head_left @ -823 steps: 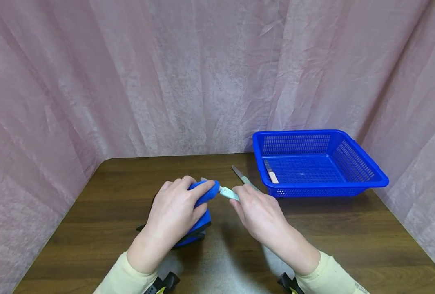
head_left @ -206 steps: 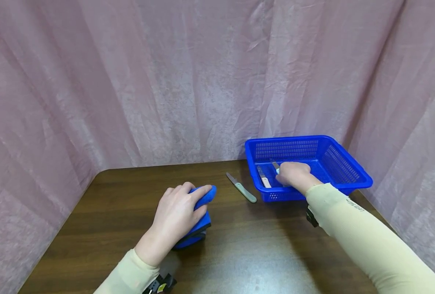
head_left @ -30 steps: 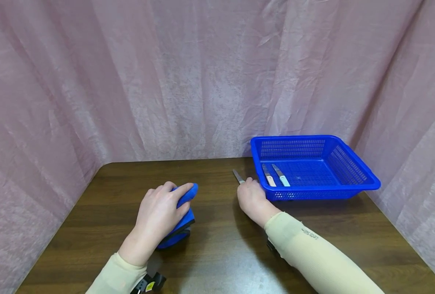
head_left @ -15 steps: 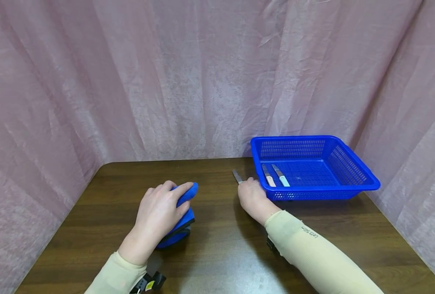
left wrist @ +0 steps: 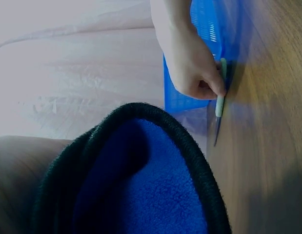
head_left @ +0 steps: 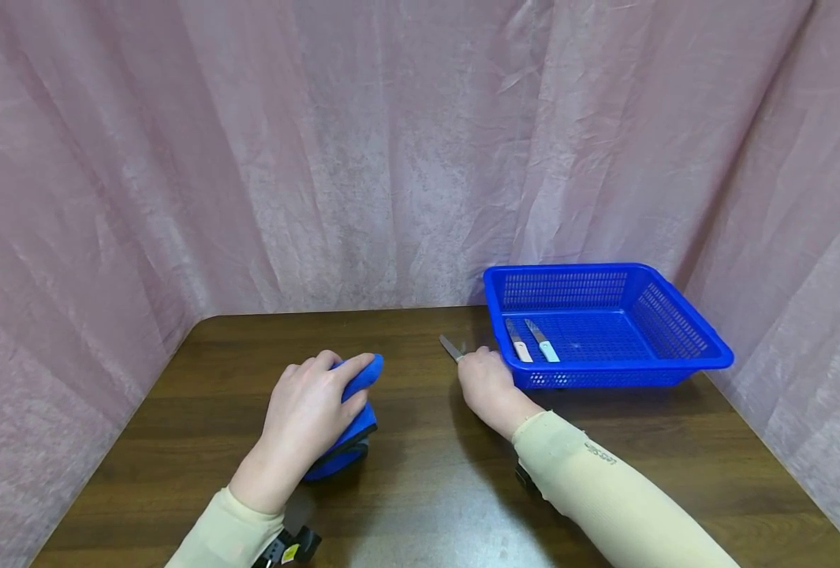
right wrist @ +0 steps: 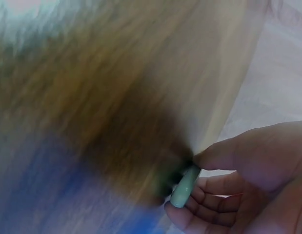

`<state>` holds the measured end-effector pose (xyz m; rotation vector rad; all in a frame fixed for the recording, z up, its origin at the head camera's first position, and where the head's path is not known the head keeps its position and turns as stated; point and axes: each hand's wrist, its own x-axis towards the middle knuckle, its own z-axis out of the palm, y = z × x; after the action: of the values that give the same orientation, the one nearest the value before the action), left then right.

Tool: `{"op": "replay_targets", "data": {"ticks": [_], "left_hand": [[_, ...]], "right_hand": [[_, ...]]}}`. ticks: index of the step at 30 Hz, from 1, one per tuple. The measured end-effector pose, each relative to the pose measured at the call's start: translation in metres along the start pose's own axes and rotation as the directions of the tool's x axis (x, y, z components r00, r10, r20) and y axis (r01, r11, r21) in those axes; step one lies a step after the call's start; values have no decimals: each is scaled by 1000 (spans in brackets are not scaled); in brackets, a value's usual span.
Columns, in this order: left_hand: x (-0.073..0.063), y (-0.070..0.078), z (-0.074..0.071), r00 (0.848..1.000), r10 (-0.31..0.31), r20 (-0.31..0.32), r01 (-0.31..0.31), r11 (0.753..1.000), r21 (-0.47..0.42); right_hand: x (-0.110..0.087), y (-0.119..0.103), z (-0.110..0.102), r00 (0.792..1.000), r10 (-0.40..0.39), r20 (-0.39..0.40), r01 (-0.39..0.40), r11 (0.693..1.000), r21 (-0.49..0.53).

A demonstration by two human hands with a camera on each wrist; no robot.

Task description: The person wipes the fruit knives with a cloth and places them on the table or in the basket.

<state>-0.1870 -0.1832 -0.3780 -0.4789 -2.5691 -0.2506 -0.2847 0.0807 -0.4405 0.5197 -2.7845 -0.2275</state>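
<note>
My left hand [head_left: 304, 406] grips a folded blue cloth [head_left: 368, 377] with black edging, left of the table's middle. In the left wrist view the cloth [left wrist: 165, 190] fills the lower part, its dark border standing up as a loop. Just left of the basket, my right hand [head_left: 489, 386] pinches a knife [head_left: 449, 347] by its pale green handle, the blade pointing away and to the left. That handle [right wrist: 186, 187] shows between thumb and fingers in the right wrist view. From the left wrist, the knife [left wrist: 220, 105] appears close over the table, tip outward.
A blue plastic basket [head_left: 618, 364] stands at the back right, next to my right hand. Inside lie a knife with a pinkish handle [head_left: 523, 351] and one with a light blue handle [head_left: 549, 351]. A pink curtain [head_left: 391, 158] hangs behind the wooden table [head_left: 420, 489].
Since 6.9 s ago, my right hand has left the basket and taken hold of the green-handled knife on the table. In the last half second its blade has swung slightly left.
</note>
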Motion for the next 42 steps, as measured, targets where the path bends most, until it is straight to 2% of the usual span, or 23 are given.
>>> {"op": "replay_targets", "data": {"ticks": [5, 9, 14, 19, 23, 29, 36, 42], "left_hand": [[1, 1, -1, 1000, -4, 1, 4, 1000, 2], [1, 1, -2, 1000, -12, -3, 12, 1000, -3], [2, 2, -5, 1000, -25, 3, 25, 1000, -9], [3, 2, -8, 999, -38, 10, 39, 999, -17], [4, 3, -10, 999, -48, 8, 49, 999, -24], [6, 8, -14, 999, -50, -11, 49, 998, -41], [11, 18, -14, 998, -47, -42, 44, 997, -62], [18, 30, -18, 997, -17, -75, 12, 998, -69]], "right_hand": [[-3, 1, -5, 999, 5, 50, -7, 999, 52], [-7, 0, -11, 999, 18, 37, -22, 994, 106], [-20, -4, -20, 997, -17, -71, 29, 987, 159], [-35, -5, -33, 976, -52, -212, 89, 982, 169], [-44, -4, -47, 959, -55, -277, 110, 976, 186], [-52, 2, -63, 963, -38, -266, 110, 958, 264], [-60, 10, -71, 944, -23, -329, 140, 932, 335], [-66, 14, -86, 953, 10, -301, 115, 911, 395]]}}
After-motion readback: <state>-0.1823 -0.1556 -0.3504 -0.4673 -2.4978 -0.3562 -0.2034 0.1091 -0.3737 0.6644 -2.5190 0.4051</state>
